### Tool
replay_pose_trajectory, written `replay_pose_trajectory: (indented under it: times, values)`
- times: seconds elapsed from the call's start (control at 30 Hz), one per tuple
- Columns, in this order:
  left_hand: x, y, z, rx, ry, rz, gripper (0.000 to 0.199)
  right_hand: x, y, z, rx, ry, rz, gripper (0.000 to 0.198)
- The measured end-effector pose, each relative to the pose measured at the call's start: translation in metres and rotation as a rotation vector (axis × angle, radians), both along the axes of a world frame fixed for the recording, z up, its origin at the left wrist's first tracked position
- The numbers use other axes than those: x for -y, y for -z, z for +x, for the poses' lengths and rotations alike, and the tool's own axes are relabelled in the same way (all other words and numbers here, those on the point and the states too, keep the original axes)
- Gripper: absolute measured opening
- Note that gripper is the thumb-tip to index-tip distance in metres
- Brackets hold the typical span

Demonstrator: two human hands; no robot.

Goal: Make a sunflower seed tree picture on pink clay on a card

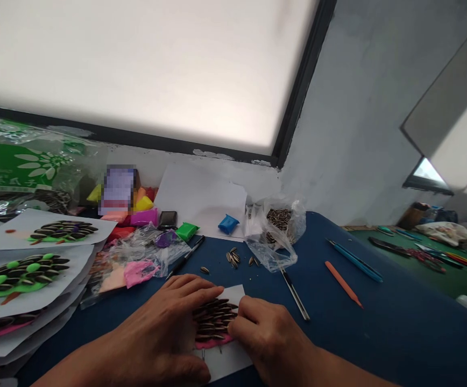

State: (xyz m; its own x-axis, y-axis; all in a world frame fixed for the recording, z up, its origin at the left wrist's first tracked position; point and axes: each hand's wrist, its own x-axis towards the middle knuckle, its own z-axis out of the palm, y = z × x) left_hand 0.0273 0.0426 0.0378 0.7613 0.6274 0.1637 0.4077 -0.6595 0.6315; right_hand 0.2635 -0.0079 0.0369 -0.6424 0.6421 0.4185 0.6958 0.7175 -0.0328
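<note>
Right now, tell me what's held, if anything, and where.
The left hand lies over the paper. The right hand curls at the seeds; whether its grip holds one cannot be told.

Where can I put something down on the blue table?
The biggest bare patch of table is right of the orange tool, reaching the table's right edge. A smaller one lies between the silver pen and that tool. The left is crowded with stacked papers and colorful packets. The left hand and right hand fill the front middle.
</note>
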Motion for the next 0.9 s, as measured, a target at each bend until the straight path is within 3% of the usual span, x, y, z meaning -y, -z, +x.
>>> replay_pose_trajectory:
  times: [0.2,0.43,0.7,0.9]
  values:
    - [0.000,0.000,0.001,-0.012,-0.003,-0.007,0.080,0.001,-0.018,0.008,-0.022,0.031,0.027,0.022]
    - [-0.001,0.008,-0.003,0.010,0.007,0.003,0.079,-0.014,-0.041,0.020,-0.018,0.194,-0.168,0.015]
    - [-0.001,0.018,-0.007,0.040,-0.073,0.022,0.095,-0.059,-0.047,-0.014,0.042,0.218,-0.356,0.013]
    - [0.002,0.003,0.001,0.018,-0.064,-0.023,0.074,-0.093,-0.041,-0.039,0.089,0.225,-0.393,0.008]
